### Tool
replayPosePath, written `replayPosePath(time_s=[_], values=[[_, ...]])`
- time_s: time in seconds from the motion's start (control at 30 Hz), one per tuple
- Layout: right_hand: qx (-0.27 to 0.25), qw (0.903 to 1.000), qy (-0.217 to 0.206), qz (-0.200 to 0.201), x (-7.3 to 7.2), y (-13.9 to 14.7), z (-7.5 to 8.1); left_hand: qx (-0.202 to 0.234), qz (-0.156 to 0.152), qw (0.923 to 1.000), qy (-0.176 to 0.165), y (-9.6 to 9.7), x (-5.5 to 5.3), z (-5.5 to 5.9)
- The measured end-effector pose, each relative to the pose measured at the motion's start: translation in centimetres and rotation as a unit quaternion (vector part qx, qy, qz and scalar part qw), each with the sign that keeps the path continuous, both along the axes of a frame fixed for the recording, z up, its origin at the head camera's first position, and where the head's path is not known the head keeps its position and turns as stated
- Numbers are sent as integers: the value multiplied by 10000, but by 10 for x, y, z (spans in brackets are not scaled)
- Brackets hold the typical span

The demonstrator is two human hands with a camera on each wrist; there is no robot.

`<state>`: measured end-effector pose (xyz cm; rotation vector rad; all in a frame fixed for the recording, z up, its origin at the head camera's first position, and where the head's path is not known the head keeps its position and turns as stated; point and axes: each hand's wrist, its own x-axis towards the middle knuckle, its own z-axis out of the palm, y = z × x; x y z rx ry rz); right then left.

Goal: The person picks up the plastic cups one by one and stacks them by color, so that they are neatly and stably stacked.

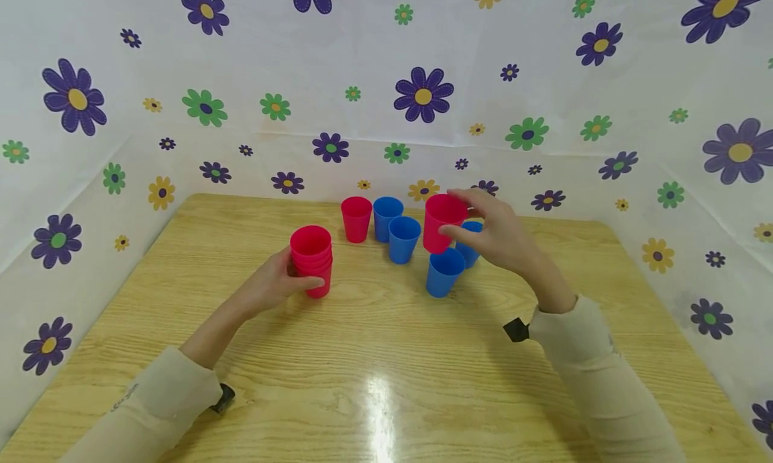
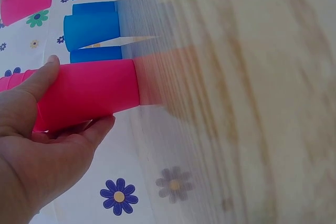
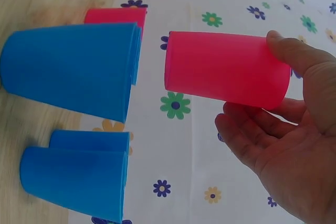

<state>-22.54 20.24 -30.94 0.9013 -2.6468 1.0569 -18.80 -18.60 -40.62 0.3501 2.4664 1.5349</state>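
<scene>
Tabletop (image 1: 314, 382) first — seeing four blue cups (image 1: 403, 243) and a lone red cup (image 1: 356, 221) standing before a flower-printed sheet (image 1: 368, 124). Noting smooth, tapering, plastic-looking walls, glossy wood grain. Gripping an upright red stack (image 1: 311, 258) on the wood with curled fingers of the left hand (image 1: 279, 282); pinching a raised red cup (image 1: 443, 225) near its rim with the right hand (image 1: 501, 233). Seeing it overlapping two blue cups in the head view — finding a clear gap in the right wrist view.
</scene>
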Motion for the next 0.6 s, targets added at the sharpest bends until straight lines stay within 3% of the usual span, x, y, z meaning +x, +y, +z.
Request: replayPosePath(time_s=[0.37, 0.6], values=[[-4, 9982, 286, 522, 14, -20, -7, 41, 5, 10000, -36, 0, 0, 0], [-190, 9946, 65, 1017, 18, -37, -9, 29, 0, 10000, -12, 0, 0, 0]])
